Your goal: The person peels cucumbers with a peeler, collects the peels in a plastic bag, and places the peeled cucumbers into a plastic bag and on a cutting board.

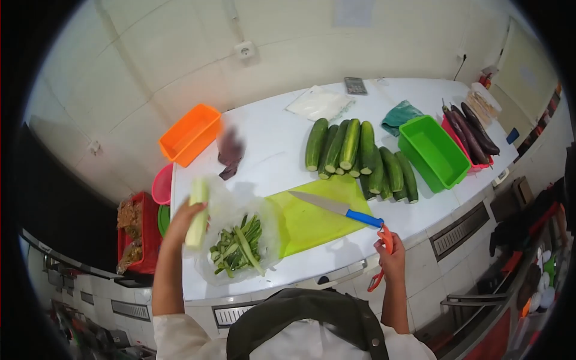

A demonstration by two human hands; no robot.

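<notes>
A pale, peeled cucumber [197, 223] is gripped in my left hand [187, 215], held upright at the left side of the table. Just right of it, a clear plastic bag [207, 264] lies open with green peels [237, 247] in it. My right hand [392, 257] is closed around an orange peeler [386, 239] near the table's front edge. Close to that hand is the blue handle of a knife [336, 205], which lies on a yellow-green cutting board [300, 231]. Behind the board, several unpeeled cucumbers [351, 147] are piled.
An orange bin [191, 135] and a dark cloth [230, 157] are at the back left. On the right stand a green bin [435, 153] and a pink container of eggplants [471, 135]. A plastic sheet [320, 103] and a small scale [355, 86] lie toward the back.
</notes>
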